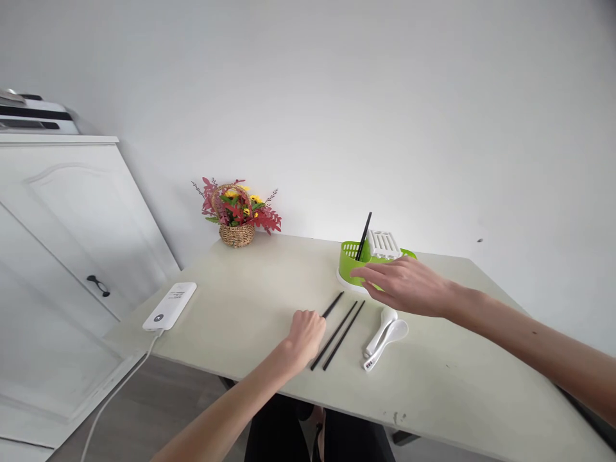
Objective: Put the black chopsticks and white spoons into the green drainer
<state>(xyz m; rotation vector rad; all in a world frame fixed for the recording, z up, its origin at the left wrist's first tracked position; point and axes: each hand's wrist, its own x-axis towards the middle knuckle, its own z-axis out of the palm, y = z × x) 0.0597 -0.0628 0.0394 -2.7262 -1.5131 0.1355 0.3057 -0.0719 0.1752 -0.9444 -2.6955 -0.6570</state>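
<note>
My left hand (pixel 307 335) rests on the table with its fingers curled round the near end of a black chopstick (pixel 333 304). Two more black chopsticks (pixel 342 332) lie side by side just to its right. My right hand (pixel 403 285) hovers with fingers stretched out and empty, in front of a green utensil holder (pixel 350 256). One black chopstick (pixel 363 237) stands upright in the holder, beside a white slotted insert (pixel 384 244). Two white spoons (pixel 385 335) lie on the table below my right hand.
The pale table (pixel 250 301) stands against a white wall. A wicker basket of flowers (pixel 237 215) sits at the back left. A white power bank (pixel 170 306) with a cable lies near the left edge. A white cabinet (pixel 62 212) stands to the left.
</note>
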